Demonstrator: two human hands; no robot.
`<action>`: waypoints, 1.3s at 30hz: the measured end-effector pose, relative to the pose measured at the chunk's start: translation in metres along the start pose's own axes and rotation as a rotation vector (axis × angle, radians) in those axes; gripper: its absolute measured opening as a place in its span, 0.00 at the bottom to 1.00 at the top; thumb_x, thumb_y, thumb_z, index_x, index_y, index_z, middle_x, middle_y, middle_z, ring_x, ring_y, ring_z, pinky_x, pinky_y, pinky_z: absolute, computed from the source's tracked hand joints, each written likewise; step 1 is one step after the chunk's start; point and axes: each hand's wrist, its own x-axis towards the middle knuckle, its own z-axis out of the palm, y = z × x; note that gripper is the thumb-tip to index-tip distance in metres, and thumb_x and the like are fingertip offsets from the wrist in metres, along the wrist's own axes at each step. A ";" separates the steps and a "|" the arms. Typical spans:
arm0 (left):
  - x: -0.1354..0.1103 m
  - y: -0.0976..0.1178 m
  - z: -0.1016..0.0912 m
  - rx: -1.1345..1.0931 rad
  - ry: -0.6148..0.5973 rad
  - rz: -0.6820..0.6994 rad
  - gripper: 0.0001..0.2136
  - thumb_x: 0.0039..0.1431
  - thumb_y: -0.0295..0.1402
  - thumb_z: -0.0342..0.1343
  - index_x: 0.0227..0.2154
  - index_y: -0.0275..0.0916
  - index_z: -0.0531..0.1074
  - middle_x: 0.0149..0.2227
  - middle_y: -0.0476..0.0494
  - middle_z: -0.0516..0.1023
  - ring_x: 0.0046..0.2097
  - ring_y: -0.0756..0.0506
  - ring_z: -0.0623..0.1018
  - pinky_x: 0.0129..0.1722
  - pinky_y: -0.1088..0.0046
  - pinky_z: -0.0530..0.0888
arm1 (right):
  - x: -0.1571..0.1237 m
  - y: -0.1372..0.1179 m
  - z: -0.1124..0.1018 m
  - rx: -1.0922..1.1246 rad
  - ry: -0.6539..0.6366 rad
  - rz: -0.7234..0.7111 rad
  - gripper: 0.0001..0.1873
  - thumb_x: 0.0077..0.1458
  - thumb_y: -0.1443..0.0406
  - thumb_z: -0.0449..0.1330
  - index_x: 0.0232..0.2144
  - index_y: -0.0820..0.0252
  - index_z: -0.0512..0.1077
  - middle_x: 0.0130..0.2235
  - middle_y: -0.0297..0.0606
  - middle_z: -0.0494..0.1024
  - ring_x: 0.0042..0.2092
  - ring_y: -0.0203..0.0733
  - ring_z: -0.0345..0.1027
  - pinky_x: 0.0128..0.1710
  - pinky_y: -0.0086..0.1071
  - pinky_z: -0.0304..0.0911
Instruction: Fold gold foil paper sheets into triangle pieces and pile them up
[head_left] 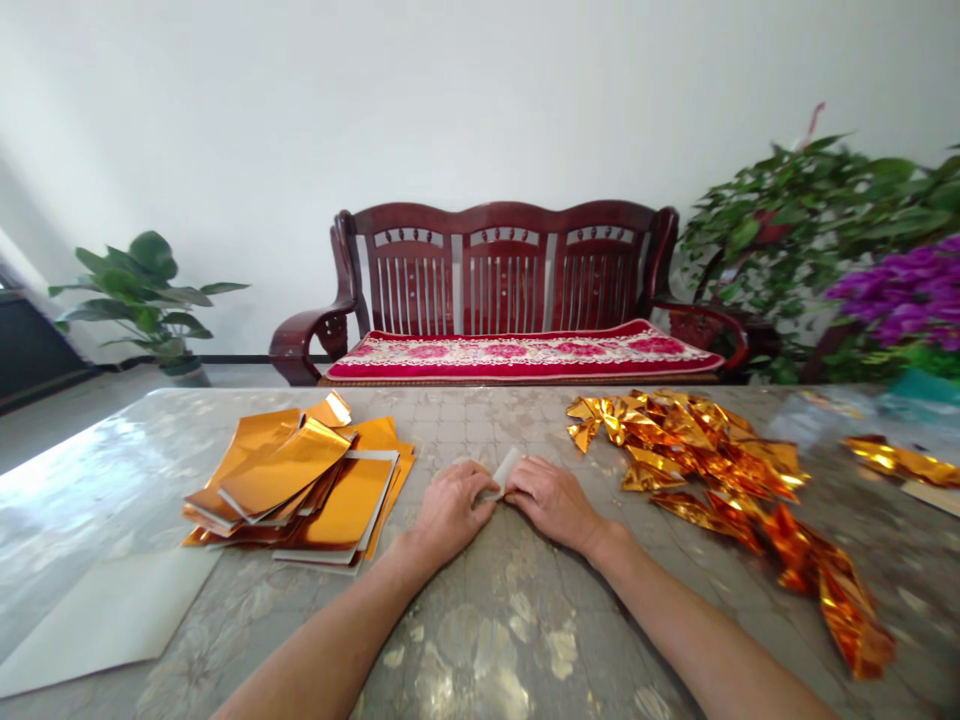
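Between my two hands, over the middle of the table, is a small folded piece of paper (508,466) with its pale side showing. My left hand (456,505) pinches its left end, fingers curled. The other end is gripped by my right hand (551,503), whose fingers are also bent closed. Most of the paper is hidden behind the fingers. A loose stack of gold foil paper sheets (300,470) with pale backs lies left of my left hand. To the right of my right hand spreads a pile of folded, shiny gold foil pieces (690,440).
A pale sheet (112,615) lies at the table's left front. Clear plastic (821,415) and another gold piece (911,464) are at the far right of the patterned table (465,640). Behind stand a wooden bench (506,265), a potted plant (154,295) and purple flowers (904,290).
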 end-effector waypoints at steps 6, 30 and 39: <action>0.001 -0.002 0.001 -0.029 -0.021 -0.028 0.09 0.57 0.26 0.56 0.36 0.44 0.79 0.41 0.48 0.79 0.45 0.47 0.76 0.48 0.74 0.69 | 0.001 -0.002 -0.003 0.008 -0.014 0.062 0.05 0.61 0.67 0.58 0.32 0.57 0.72 0.35 0.36 0.74 0.41 0.41 0.66 0.40 0.32 0.60; 0.002 0.005 -0.004 0.006 -0.042 -0.069 0.09 0.53 0.24 0.53 0.31 0.42 0.77 0.37 0.48 0.78 0.43 0.47 0.76 0.46 0.74 0.69 | 0.006 -0.007 0.003 0.000 -0.042 0.256 0.05 0.52 0.72 0.58 0.27 0.58 0.69 0.34 0.35 0.73 0.40 0.40 0.65 0.40 0.30 0.58; 0.004 0.009 -0.005 0.037 -0.053 -0.119 0.08 0.58 0.29 0.53 0.28 0.41 0.76 0.36 0.48 0.78 0.41 0.47 0.76 0.43 0.74 0.69 | 0.006 -0.009 0.001 -0.029 -0.072 0.276 0.04 0.52 0.70 0.57 0.27 0.57 0.69 0.34 0.36 0.73 0.40 0.41 0.66 0.39 0.30 0.57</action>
